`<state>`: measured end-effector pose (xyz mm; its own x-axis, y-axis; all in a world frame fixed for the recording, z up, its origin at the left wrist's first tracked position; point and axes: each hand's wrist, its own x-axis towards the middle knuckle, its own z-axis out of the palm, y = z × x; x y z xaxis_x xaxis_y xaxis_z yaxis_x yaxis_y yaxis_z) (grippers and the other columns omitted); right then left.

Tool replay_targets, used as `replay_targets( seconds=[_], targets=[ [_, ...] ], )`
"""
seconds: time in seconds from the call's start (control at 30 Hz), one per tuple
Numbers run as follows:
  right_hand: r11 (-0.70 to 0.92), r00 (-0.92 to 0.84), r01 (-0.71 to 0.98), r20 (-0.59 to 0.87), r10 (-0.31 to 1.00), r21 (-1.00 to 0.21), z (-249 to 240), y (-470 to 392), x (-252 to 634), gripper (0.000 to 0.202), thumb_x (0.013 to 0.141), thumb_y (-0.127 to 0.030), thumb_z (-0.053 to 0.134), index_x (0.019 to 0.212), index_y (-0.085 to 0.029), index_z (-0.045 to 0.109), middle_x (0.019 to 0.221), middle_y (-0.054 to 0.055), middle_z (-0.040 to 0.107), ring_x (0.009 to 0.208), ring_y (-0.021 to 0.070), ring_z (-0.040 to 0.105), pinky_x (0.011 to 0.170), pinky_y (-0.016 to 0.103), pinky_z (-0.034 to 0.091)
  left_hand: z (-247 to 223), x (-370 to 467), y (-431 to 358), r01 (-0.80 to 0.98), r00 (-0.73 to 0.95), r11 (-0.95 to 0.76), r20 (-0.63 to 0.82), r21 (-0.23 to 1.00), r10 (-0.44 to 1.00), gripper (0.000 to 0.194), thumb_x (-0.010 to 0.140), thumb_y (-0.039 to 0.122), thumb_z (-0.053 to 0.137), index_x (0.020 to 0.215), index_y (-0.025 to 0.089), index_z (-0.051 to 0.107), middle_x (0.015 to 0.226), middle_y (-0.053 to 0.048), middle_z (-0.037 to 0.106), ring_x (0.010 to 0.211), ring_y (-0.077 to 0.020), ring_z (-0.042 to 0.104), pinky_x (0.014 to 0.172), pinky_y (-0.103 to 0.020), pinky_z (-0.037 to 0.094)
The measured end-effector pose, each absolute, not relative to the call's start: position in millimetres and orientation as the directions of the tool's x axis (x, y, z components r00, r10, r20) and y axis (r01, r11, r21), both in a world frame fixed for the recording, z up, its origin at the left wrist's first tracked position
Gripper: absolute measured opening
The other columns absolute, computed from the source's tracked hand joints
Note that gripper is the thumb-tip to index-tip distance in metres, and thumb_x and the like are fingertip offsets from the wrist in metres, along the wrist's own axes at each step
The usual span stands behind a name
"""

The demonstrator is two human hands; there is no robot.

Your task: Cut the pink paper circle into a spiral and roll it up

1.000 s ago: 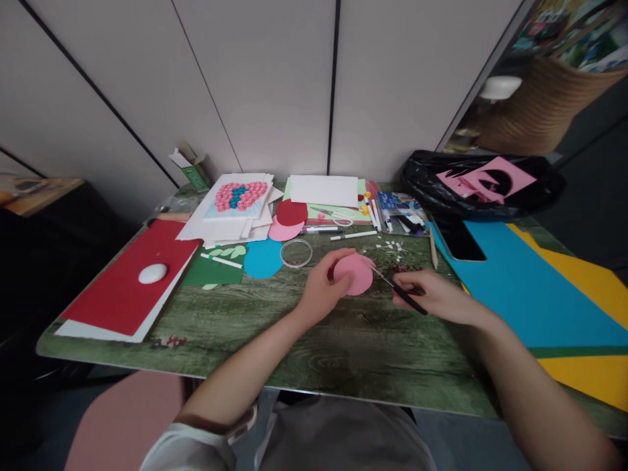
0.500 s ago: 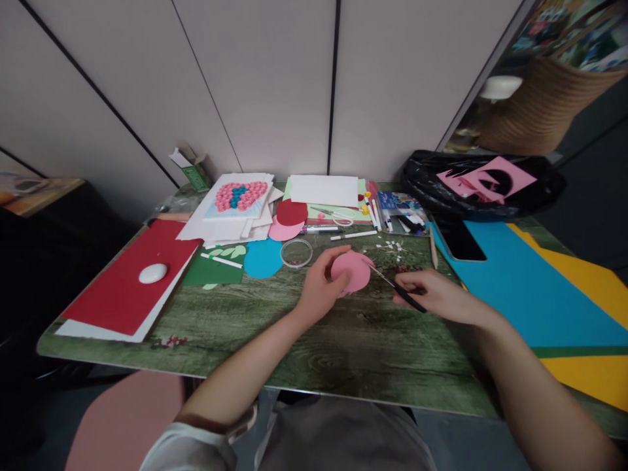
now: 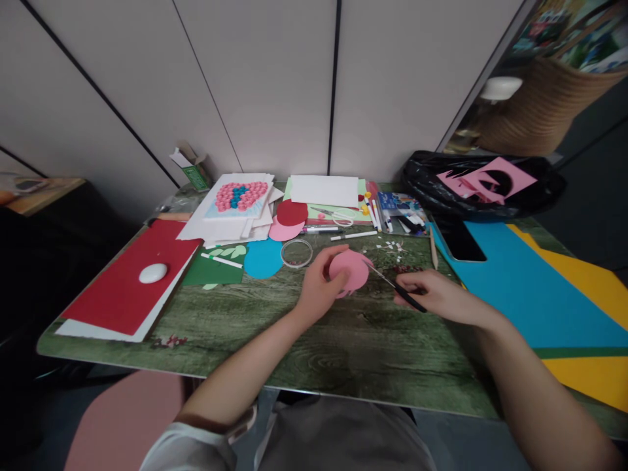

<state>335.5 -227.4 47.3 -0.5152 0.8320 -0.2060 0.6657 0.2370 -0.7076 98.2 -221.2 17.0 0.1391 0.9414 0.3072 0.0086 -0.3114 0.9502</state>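
Note:
Between the thumb and fingers of my left hand is a round piece of pink paper, its lower edge snipped into strips. My right hand is closed around the black handles of a pair of scissors. The scissors' blades point left and meet the paper's upper right edge. Left of my left hand lie a wire ring and a blue paper circle. White paper scraps are scattered beyond the scissors.
Red paper with a white oval object lies at left. Behind are a picture with pink and blue paper balls, a red circle and white-handled scissors. On the right are a phone, blue paper and a black bag.
My left hand and the pink paper have shifted very slightly left. The scissors stay at the paper's edge, and my right hand is almost still.

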Motion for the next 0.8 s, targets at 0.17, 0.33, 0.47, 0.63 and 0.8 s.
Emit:
replay_targets(
  seconds=[0.17,0.33,0.47,0.63,0.8],
  targets=[
    [0.208,-0.505,0.652,-0.212,0.837,-0.729,45.8,-227.5,334.7,0.041,0.075,-0.043,0.059,0.057,-0.019,0.031,0.056,-0.006,0.026,0.054,0.0077,0.026,0.048,0.022,0.020,18.4,97.9,-222.1,0.004,0.131,-0.306,0.303,0.952,0.944,0.035,0.076,0.017,0.057,0.111,0.019,0.056,0.112,-0.006,0.060,0.100,-0.0180,0.056,0.085,-0.029,0.045],
    [0.193,-0.511,0.641,-0.225,0.830,-0.743,44.3,-228.3,333.4,0.037,0.075,-0.039,0.060,0.058,-0.019,0.033,0.057,-0.006,0.028,0.055,0.0080,0.026,0.049,0.022,0.020,19.9,99.2,-223.6,0.037,0.157,-0.295,0.286,0.955,0.945,0.037,0.074,0.014,0.057,0.110,0.020,0.057,0.112,-0.006,0.061,0.099,-0.0184,0.056,0.086,-0.030,0.044],
    [0.175,-0.518,0.632,-0.244,0.820,-0.755,45.7,-229.4,330.8,0.035,0.075,-0.036,0.059,0.059,-0.020,0.033,0.057,-0.006,0.029,0.055,0.0080,0.026,0.049,0.022,0.020,19.7,100.3,-224.6,0.057,0.203,-0.304,0.287,0.951,0.936,0.037,0.073,0.012,0.057,0.109,0.020,0.057,0.113,-0.005,0.062,0.101,-0.0188,0.056,0.089,-0.032,0.043],
    [0.176,-0.517,0.624,-0.234,0.824,-0.761,46.4,-229.8,330.5,0.033,0.074,-0.034,0.060,0.058,-0.020,0.034,0.057,-0.007,0.030,0.054,0.0080,0.027,0.049,0.022,0.021,19.2,99.9,-224.0,0.039,0.217,-0.327,0.311,0.944,0.925,0.038,0.073,0.010,0.056,0.109,0.020,0.057,0.116,-0.006,0.060,0.106,-0.0193,0.055,0.094,-0.034,0.041],
    [0.206,-0.509,0.653,-0.221,0.832,-0.729,46.8,-229.0,331.5,0.034,0.074,-0.035,0.059,0.058,-0.020,0.034,0.055,-0.007,0.029,0.054,0.0083,0.027,0.049,0.022,0.021,20.3,99.6,-224.1,0.058,0.209,-0.322,0.304,0.945,0.929,0.041,0.072,0.009,0.055,0.111,0.021,0.057,0.114,-0.005,0.061,0.103,-0.0188,0.056,0.091,-0.033,0.042]
  ],
)
